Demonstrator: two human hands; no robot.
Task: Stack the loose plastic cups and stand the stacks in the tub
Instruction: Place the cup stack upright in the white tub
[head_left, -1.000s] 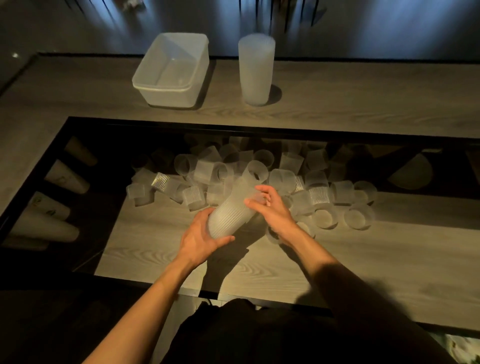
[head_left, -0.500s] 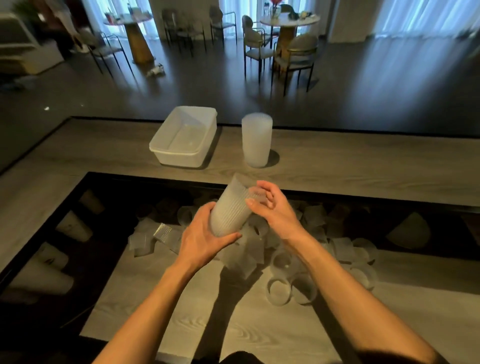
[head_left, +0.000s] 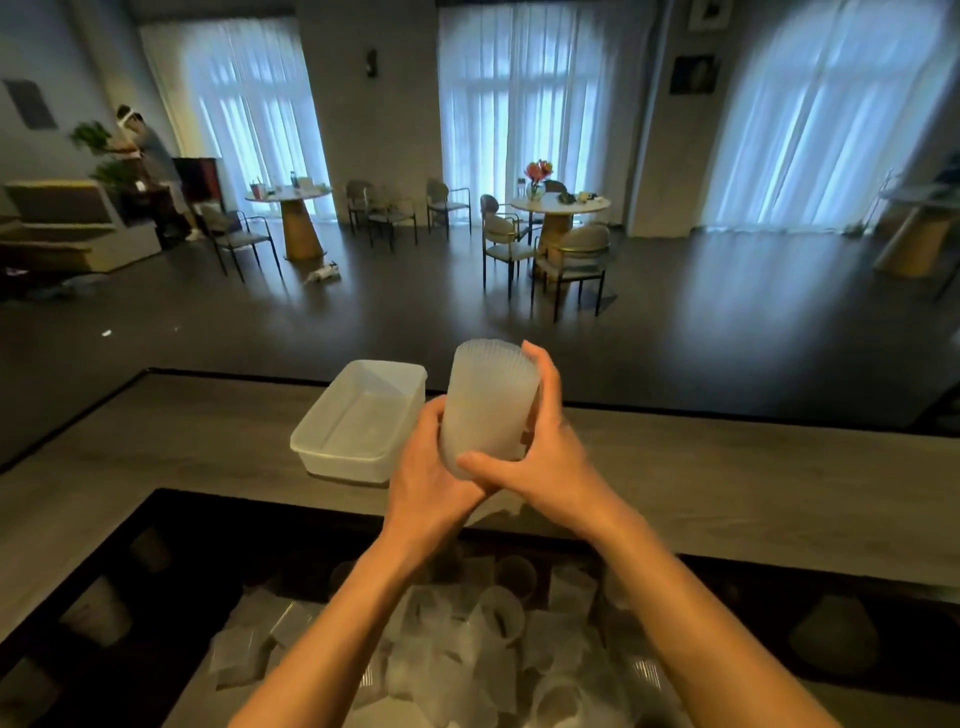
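Head camera view, looking forward and down over a wooden table into a dim room. The main risk, as I judge it, is that the stack of cups telescopes apart or slips: the frosted plastic looks smooth and the cups are only nested, so a loose squeeze could let the lower ones drop into the loose cups heaped at the bottom of the frame. A second risk is the tub; it looks light, and a tall stack stood near its wall could topple or nudge it along the table. At the centre of the frame both my forearms reach up from the lower edge and meet around the stack, which is off the table and nearly upright, just right of the empty tub. My left grip is curled round its lower left side. My right grip is wrapped around the right side, thumb across the base in front, fingers reaching up towards the rim.
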